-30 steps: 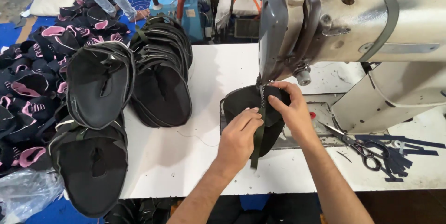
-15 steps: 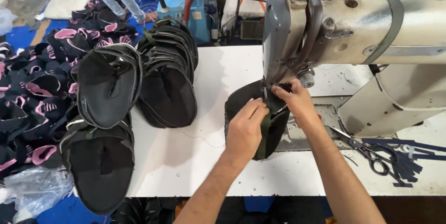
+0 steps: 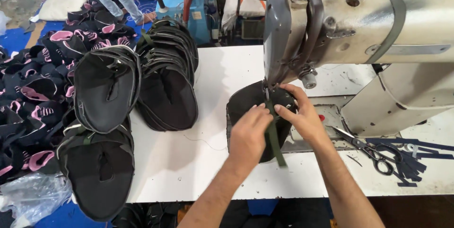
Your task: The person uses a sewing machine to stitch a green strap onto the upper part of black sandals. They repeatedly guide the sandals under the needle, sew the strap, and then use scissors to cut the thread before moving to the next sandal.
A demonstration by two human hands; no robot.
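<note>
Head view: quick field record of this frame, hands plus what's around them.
left hand: flat on the black shoe piece, fingertips at the green strap
right hand: pinching the strap near the needle
shoe piece: under the sewing machine head
strap: lies over the piece, loose end trailing toward the table's front edge
table: white
left of hands: stacks of black shoe pieces
right of hands: scissors beside dark strips
floor, left: black and pink pieces
</note>
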